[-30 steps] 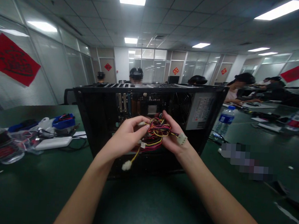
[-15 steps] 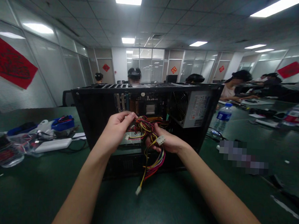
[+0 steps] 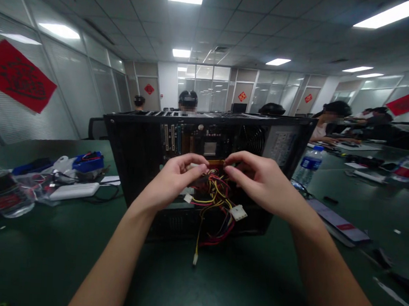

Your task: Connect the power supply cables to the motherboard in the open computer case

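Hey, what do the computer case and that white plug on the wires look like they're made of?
Computer case: probably painted sheet metal, matte black, thin flat panels. White plug: likely moulded plastic, dull off-white, blocky. Wires: coloured insulation, likely plastic.

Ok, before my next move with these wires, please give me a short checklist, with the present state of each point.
1. Left hand and right hand both pinch the top of the wire bundle: ok.
2. White connector hangs unplugged: ok.
3. Loose wire end is clear of the table: cannot tell.
4. Computer case is upright, open side facing you: ok.
5. Water bottle is upright and capped: ok.
6. Which single wire the fingertips hold: cannot tell.
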Demonstrator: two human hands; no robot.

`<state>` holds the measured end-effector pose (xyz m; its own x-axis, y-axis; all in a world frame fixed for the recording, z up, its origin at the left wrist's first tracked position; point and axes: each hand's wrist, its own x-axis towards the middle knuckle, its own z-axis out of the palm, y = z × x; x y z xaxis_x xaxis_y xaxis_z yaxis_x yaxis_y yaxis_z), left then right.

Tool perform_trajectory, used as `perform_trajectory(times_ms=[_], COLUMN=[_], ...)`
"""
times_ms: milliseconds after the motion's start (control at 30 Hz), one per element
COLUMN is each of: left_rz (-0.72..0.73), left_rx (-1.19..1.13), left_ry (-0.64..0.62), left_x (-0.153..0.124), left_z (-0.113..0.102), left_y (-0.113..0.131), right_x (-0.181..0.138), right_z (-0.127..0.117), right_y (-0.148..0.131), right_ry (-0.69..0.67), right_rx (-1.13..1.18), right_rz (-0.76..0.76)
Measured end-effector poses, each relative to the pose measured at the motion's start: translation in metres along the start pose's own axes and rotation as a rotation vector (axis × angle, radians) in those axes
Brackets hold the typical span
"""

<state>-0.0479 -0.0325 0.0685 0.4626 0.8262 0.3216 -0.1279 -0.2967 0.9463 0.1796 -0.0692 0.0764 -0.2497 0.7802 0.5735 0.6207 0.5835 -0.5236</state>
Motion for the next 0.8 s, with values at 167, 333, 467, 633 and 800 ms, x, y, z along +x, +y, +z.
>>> perform_trajectory(times_ms=[167, 333, 467, 633, 800], left_rz=[-0.102, -0.145, -0.129, -0.121, -0.134], left_rx=[-0.16, -0.136, -0.135, 0.023, 0.113], left_ry=[-0.11, -0.07, -0.017, -0.099, -0.168], left_x=[-0.007, -0.006, -0.001, -0.001, -0.003], left_z=[0.007, 0.01, 0.014, 0.009, 0.004], left_y=[0.009, 0.007, 0.003, 0.003, 0.006], right_x=[-0.001, 0.0, 0.001, 0.003, 0.005], right_z=[0.002, -0.002, -0.002, 0.002, 0.004], right_y=[-0.007, -0.004, -0.005, -0.003, -0.002], right_ry=[-0.135, -0.118, -0.068, -0.073, -0.02], right_rx=[0.158, 0.058, -0.027, -0.089, -0.138], right_rz=[-0.077, -0.214, -0.363, -0.425, -0.454])
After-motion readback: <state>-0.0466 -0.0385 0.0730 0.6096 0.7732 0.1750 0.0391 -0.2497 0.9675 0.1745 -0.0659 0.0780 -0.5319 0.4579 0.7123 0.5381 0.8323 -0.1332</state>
